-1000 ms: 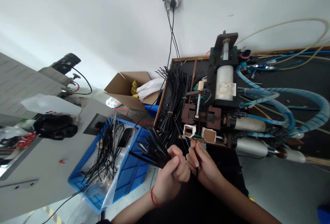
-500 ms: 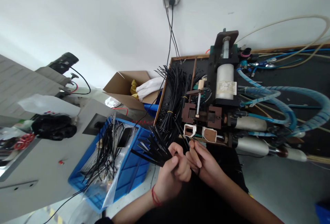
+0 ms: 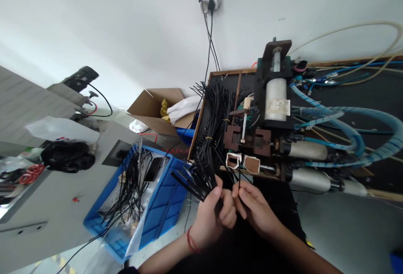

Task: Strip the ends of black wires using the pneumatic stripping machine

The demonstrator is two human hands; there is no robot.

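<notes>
My left hand [image 3: 214, 213] is closed around a bundle of thin black cables [image 3: 200, 180], their loose ends fanning up and to the left. Between the thumb and fingers of my right hand [image 3: 256, 206], a single black cable [image 3: 239, 176] stands upright. Its top end reaches the gap between two white-edged brown pads, the left pad [image 3: 233, 160] and the right pad [image 3: 252, 165], on the front of a pneumatic machine [image 3: 262, 141]. Both hands are side by side just in front of these pads. Whether the cable touches a pad I cannot tell.
More black cables [image 3: 214, 116], tied with yellow bands, lie in the wood-edged tray left of the machine. A blue crate [image 3: 166, 198] of cables and plastic stands at left. Behind it is a cardboard box [image 3: 146, 108]. Blue hoses [image 3: 349, 139] run off right.
My right hand has turned and now holds one cable upright at the gap between the pads. My left hand has shifted slightly right with the bundle, whose ends point more upward.
</notes>
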